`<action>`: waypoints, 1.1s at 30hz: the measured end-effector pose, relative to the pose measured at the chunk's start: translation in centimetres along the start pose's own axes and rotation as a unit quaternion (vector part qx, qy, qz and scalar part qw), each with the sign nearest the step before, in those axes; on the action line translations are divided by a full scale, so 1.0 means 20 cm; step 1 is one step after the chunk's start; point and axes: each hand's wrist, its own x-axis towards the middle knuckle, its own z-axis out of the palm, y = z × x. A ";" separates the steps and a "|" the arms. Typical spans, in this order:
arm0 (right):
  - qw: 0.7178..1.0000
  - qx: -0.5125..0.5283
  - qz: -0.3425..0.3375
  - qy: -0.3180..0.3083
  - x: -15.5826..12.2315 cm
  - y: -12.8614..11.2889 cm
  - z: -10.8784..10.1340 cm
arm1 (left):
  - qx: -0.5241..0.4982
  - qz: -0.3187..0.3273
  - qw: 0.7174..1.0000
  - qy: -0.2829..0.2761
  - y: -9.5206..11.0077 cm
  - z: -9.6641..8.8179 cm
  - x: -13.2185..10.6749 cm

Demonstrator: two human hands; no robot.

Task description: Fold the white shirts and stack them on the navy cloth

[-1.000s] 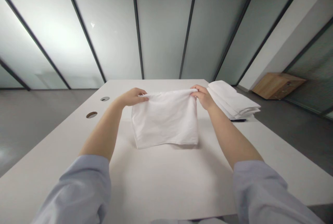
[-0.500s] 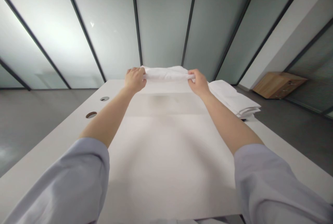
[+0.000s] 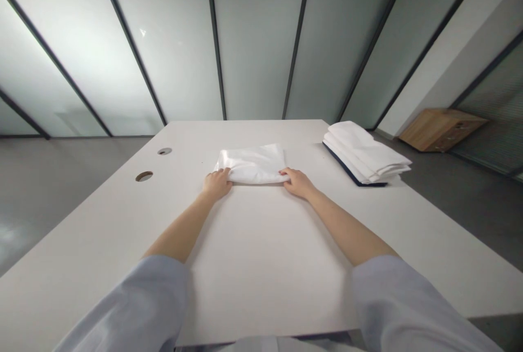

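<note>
A flat, shiny white plastic bag (image 3: 255, 164) lies near the middle of the table; whether the white comes from something inside it, I cannot tell. My left hand (image 3: 218, 184) is closed on its near left corner, fingers curled over the edge. At the near right corner, my right hand (image 3: 297, 182) pinches the same edge between thumb and fingers. The near edge looks rounded and a little thicker than the rest. Both of my forearms reach forward, low over the tabletop.
To the right, a stack of folded white cloth (image 3: 365, 150) rests on a dark flat item (image 3: 347, 169). Two round holes pierce the white table (image 3: 261, 265) on the left. Frosted glass panels (image 3: 257, 36) stand behind it; a wooden cabinet (image 3: 443, 128) is on the floor at right.
Both hands have come down and toward me with the bag, from raised at the table's far end to the tabletop. The bag now lies flat, and the stack at right shows fully.
</note>
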 end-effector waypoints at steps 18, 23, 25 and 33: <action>0.991 -0.115 0.067 0.001 -0.01 -0.06 -0.07 | -0.196 -0.159 0.962 0.106 -0.13 0.02 0.02; 0.991 -0.117 0.072 0.001 -0.01 -0.06 -0.07 | -0.178 -0.134 0.953 0.207 -0.13 0.02 0.03; 0.990 -0.119 0.074 0.002 -0.01 -0.07 -0.07 | -0.166 -0.115 0.954 0.223 -0.13 0.02 0.03; 0.991 -0.114 0.076 -0.002 -0.01 -0.08 -0.07 | -0.147 -0.076 0.960 0.227 -0.12 -0.01 0.02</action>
